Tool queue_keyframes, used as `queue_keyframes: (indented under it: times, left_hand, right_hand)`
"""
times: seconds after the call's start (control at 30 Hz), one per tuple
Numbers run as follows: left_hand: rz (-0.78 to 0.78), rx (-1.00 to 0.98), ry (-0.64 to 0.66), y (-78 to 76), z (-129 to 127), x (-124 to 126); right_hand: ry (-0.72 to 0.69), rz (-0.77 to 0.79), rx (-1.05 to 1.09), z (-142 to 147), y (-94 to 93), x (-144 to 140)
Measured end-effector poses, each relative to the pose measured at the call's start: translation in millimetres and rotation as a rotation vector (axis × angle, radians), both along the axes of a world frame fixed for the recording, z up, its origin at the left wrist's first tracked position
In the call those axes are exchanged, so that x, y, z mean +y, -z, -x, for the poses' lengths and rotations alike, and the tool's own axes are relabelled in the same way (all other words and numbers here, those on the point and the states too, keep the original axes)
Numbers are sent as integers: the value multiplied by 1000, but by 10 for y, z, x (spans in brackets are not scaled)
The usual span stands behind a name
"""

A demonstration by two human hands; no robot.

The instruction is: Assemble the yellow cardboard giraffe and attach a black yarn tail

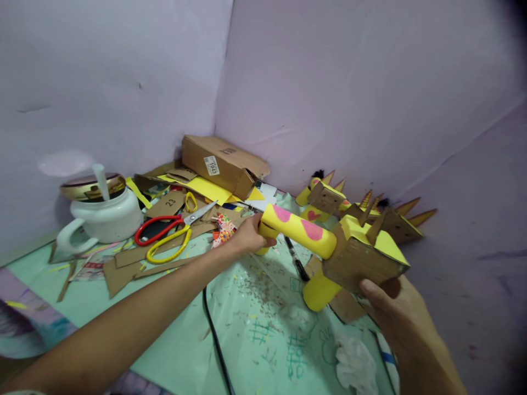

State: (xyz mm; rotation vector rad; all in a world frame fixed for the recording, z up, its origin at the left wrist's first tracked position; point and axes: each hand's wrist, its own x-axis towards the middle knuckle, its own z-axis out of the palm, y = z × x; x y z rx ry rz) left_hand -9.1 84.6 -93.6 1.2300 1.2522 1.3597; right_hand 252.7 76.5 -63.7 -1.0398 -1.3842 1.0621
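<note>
Cardboard animal [329, 247] — yellow, pink spots, brown head — fingers of both hands clasping it

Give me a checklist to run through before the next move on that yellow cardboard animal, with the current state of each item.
1. Left hand grips the rear end of the yellow tube body: ok.
2. Right hand supports the cardboard head from below: ok.
3. Front leg touching the green mat: cannot tell; it is at or just above the mat.
4. Black pen out of the way: not ok, it lies under the body.
5. Scissors away from both hands: ok, they lie left of the left hand.
6. Black cable free of the forearm: not ok, it runs out from under the left forearm.
</note>
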Motion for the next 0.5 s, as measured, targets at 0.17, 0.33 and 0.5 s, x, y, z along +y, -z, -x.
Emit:
queue_keyframes:
  times: [0.17, 0.33, 0.5]
  left_hand:
    - [-65, -13, 47, -23, 40, 11]
    - [-123, -24, 94, -130, 190, 0]
    - [-154, -119, 179, -234, 296, -38]
  right_hand:
    - [-48, 37, -42, -18, -18, 6]
    - [-43, 14, -71, -20, 5, 23]
    - [-38, 16, -88, -16, 25, 30]
